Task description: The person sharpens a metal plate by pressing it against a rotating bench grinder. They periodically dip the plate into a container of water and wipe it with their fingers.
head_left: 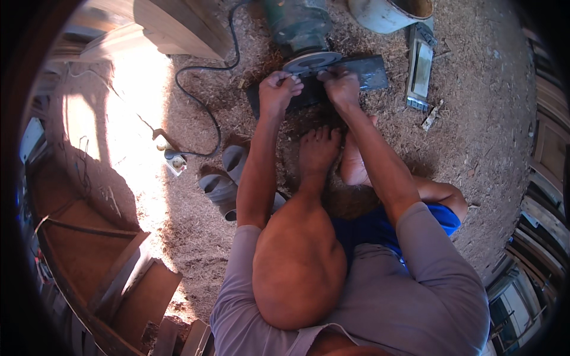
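A green motor (295, 25) with a round grinding wheel (300, 63) on its near end sits on the ground ahead of me. My left hand (281, 93) is closed at the wheel's left near edge, its fingers pinched together. On the other side, my right hand (341, 89) is closed too, fingertips close against the wheel's near rim. A thin dark piece seems to run between the two hands, too small and dim to name. Beneath them a dark flat board (372, 72) lies crosswise under the wheel. Whether the wheel turns cannot be told.
A black cable (209, 113) loops from near the motor to a white socket strip (170, 155) on the left. Grey pipe fittings (219, 188) lie by my left forearm. A white bucket (380, 16) and a hand plane-like tool (421, 68) are far right. Wooden boards (142, 296) stand lower left.
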`<state>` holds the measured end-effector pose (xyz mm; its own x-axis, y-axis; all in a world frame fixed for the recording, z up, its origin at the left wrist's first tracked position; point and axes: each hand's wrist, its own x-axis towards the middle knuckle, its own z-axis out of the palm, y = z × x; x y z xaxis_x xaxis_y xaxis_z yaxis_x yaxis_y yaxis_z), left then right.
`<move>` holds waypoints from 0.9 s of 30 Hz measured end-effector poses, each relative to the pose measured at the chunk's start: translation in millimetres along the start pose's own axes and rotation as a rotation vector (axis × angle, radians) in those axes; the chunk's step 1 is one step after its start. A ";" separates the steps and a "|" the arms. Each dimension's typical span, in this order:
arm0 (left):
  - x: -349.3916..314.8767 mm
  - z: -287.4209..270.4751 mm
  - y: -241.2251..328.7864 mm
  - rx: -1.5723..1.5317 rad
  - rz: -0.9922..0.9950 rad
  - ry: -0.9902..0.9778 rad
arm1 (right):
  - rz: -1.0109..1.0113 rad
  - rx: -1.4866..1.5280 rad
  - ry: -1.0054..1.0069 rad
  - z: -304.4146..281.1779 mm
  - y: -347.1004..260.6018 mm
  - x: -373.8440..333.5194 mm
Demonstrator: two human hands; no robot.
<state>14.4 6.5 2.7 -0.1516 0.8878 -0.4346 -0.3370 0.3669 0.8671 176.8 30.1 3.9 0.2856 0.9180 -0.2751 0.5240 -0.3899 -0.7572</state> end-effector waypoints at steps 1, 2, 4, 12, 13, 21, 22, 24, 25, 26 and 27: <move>-2.4 -3.9 1.4 0.013 0.001 0.012 | -0.018 -0.003 -0.046 0.5 -3.1 -2.0; -5.7 -7.6 2.5 0.027 0.003 0.024 | -0.037 -0.006 -0.091 -0.8 -5.2 -4.9; -12.5 -13.3 6.9 0.037 0.014 0.015 | -0.047 0.148 -0.253 -7.7 -7.3 -10.5; -69.6 -28.6 22.3 0.093 -0.004 -0.297 | 0.523 0.874 -0.931 -76.9 17.6 -66.1; -72.7 -24.7 24.5 0.073 0.013 -0.356 | 0.462 0.889 -0.989 -82.7 15.6 -69.9; -79.5 -12.9 53.1 0.029 0.000 -0.323 | 0.141 0.990 -0.945 -156.1 -30.4 -13.8; -81.2 -22.9 55.3 0.051 -0.020 -0.299 | 0.056 1.064 -0.825 -169.5 -48.1 2.9; -83.0 -32.8 62.0 0.018 -0.024 -0.267 | -0.135 0.937 -0.624 -196.9 -65.5 58.0; -87.8 -38.6 64.1 -0.033 -0.019 -0.244 | -0.202 0.854 -0.516 -204.2 -72.8 86.8; -93.0 -46.4 68.2 -0.080 -0.012 -0.215 | -0.236 0.668 -0.435 -208.4 -84.8 112.8; -95.6 -61.3 65.7 -0.122 0.026 -0.226 | -0.273 0.480 -0.355 -205.9 -99.3 136.5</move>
<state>-50.2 -71.2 86.2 0.0453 0.9410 -0.3354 -0.4477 0.3192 0.8353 329.0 179.2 163.5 -0.1322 0.9794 -0.1525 0.1006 -0.1398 -0.9851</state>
